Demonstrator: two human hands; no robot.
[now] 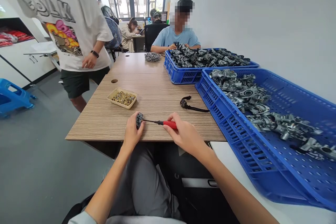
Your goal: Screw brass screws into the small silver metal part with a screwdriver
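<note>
Hands work at the near desk [147,91] edge: left hand [132,133] clamped on a small metal casting [139,120], right hand [185,134] gripping a red-handled screwdriver [160,123] tipped into it. Likely rigid, dense; hold by its rim.

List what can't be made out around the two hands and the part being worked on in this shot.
- Head view: the small metal part is mostly covered by the left hand; its shape is unclear.
- The screwdriver tip is hidden where it meets the part; the right hand covers the handle's end.
- Pieces in the tan tray are too small to identify.
- The near blue crate is cut off by the right edge.
</note>
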